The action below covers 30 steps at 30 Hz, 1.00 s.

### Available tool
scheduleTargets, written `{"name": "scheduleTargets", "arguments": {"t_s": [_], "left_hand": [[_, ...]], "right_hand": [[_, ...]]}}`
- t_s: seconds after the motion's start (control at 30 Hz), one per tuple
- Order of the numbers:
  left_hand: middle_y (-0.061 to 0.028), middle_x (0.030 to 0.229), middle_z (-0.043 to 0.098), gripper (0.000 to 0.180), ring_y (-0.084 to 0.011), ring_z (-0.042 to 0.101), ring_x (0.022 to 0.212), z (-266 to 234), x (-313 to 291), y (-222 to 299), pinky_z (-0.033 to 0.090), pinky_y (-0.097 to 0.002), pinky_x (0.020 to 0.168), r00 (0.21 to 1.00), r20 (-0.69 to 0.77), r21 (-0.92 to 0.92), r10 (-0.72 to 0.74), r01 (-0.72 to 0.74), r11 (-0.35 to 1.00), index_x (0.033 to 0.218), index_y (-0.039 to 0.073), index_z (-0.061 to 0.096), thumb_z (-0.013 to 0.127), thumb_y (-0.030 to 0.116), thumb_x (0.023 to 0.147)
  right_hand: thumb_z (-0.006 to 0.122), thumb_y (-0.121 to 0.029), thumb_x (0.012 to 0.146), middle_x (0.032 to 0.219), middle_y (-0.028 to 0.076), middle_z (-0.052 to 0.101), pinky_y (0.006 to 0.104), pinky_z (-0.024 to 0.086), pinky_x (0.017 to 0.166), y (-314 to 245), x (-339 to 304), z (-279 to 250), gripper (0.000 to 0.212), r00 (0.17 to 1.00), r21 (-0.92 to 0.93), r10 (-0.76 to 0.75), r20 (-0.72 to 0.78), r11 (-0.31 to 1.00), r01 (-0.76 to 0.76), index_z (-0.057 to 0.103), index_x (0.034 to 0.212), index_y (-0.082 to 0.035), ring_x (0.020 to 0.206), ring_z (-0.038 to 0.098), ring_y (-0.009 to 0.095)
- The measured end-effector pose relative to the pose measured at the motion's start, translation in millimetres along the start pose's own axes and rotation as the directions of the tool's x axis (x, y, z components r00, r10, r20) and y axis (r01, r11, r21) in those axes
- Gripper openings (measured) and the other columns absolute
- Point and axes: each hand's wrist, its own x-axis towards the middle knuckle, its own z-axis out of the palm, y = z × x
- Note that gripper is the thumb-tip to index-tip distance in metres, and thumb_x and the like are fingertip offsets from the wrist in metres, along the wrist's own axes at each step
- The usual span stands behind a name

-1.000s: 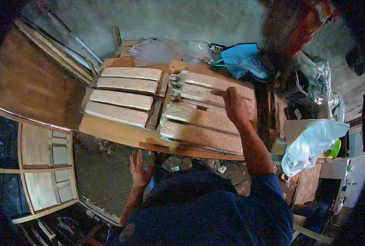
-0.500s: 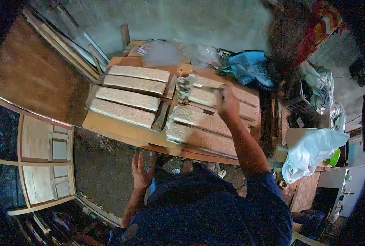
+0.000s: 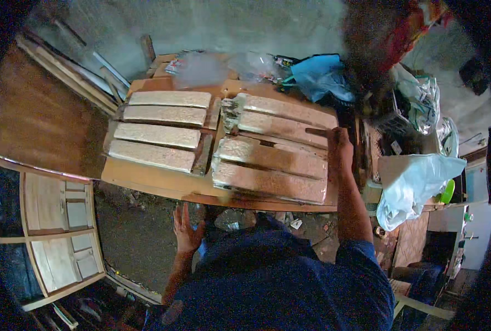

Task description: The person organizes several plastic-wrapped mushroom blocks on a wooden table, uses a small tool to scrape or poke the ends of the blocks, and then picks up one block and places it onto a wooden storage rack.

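Observation:
My right hand is closed around a slim, dark hand tool; its tip points left, over the right-hand group of strips. Its exact kind is too blurred to tell. Long, pale strips with a rough, textured face lie side by side in two groups on the orange-brown table. Beneath the hand's shadow stretches one pale strip; another strip lies nearest the front edge. The left group holds several more pale strips with dark gaps between. Low before the table, my left hand is open, fingers raised, holding nothing.
Clear plastic bags and a blue bag crowd the table's back. At right, a white plastic bag hangs near a dark crate. Wooden planks lean at left, above a framed wooden panel.
My right hand has moved right, toward the right end of the strips, with the tool still in it. The view has shifted slightly. My left hand stays open in front of the table.

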Motion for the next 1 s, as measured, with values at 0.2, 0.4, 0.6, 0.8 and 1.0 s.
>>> {"name": "scheduleTargets", "arguments": {"t_s": [0.2, 0.4, 0.6, 0.8, 1.0], "left_hand": [[-0.0316, 0.143, 0.03, 0.085, -0.0496, 0.027, 0.133, 1, 11, 5, 0.028, -0.0577, 0.106, 0.998, 0.026, 0.018, 0.061, -0.062, 0.998, 0.146, 0.011, 0.027, 0.072, 0.024, 0.076], [-0.0248, 0.145, 0.032, 0.08, -0.0486, 0.028, 0.133, -4, 19, 15, 0.027, -0.0576, 0.106, 0.982, 0.001, 0.014, 0.19, -0.19, 0.982, 0.145, 0.009, 0.029, 0.07, 0.026, 0.079], [-0.0236, 0.147, 0.029, 0.08, -0.0449, 0.028, 0.134, 1, 18, 18, 0.028, -0.0555, 0.107, 0.996, 0.029, 0.067, 0.079, -0.08, 0.995, 0.144, 0.008, 0.029, 0.07, 0.033, 0.08], [-0.0235, 0.148, 0.026, 0.083, -0.045, 0.023, 0.136, -5, 12, 8, 0.026, -0.0559, 0.108, 0.997, 0.069, 0.082, 0.045, -0.05, 0.995, 0.146, 0.009, 0.026, 0.071, 0.031, 0.08], [-0.0258, 0.147, 0.027, 0.091, -0.0478, 0.022, 0.135, -7, 4, -1, 0.024, -0.0567, 0.108, 0.998, 0.066, 0.116, 0.013, -0.021, 0.993, 0.148, 0.01, 0.023, 0.074, 0.032, 0.075]], "right_hand": [[0.055, -0.035, 0.093, 0.082, 0.022, 0.062, 0.0434, 0.046, 0.065, 24, -4, -30, 0.029, 0.975, 0.096, 0.206, -0.078, 0.975, -0.198, 0.057, 0.101, -0.007, 0.075, 0.06, 0.04], [0.056, -0.033, 0.093, 0.083, 0.02, 0.062, 0.043, 0.046, 0.066, 39, -8, -42, 0.027, 0.97, -0.029, 0.18, -0.164, 0.982, -0.187, 0.057, 0.1, -0.008, 0.074, 0.061, 0.036], [0.057, -0.029, 0.092, 0.089, 0.018, 0.063, 0.0455, 0.047, 0.069, 88, -11, -56, 0.024, 0.974, -0.263, 0.066, -0.216, 0.957, -0.123, 0.056, 0.103, -0.008, 0.083, 0.062, 0.039], [0.058, -0.029, 0.091, 0.095, 0.019, 0.062, 0.046, 0.046, 0.07, 94, -11, -67, 0.022, 0.954, -0.221, -0.004, -0.299, 0.973, -0.065, 0.055, 0.1, -0.009, 0.086, 0.061, 0.04], [0.056, -0.031, 0.091, 0.097, 0.022, 0.062, 0.0475, 0.044, 0.074, 80, 10, -56, 0.023, 0.928, -0.233, 0.09, -0.361, 0.955, -0.184, 0.055, 0.099, -0.01, 0.091, 0.059, 0.041]]}}
